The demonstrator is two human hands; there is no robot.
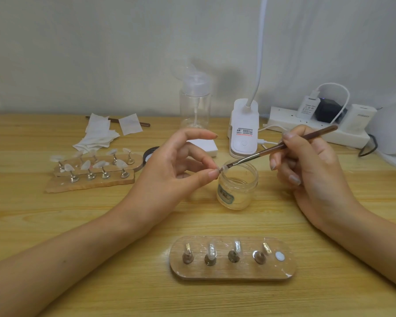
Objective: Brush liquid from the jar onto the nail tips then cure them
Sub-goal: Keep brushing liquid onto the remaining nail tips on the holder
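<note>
- Left hand (176, 170) pinches a nail tip (223, 168) just above the jar (238, 186) — likely so drips fall back in.
- Right hand (306, 170) grips the brush (284, 146), its bristles on that tip.

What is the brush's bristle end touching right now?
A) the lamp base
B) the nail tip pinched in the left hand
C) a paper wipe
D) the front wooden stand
B: the brush in the right hand meets the nail tip pinched by the left hand, above the open jar.

lamp label (245, 132), jar label (226, 193) — blurred; unreadable
</note>
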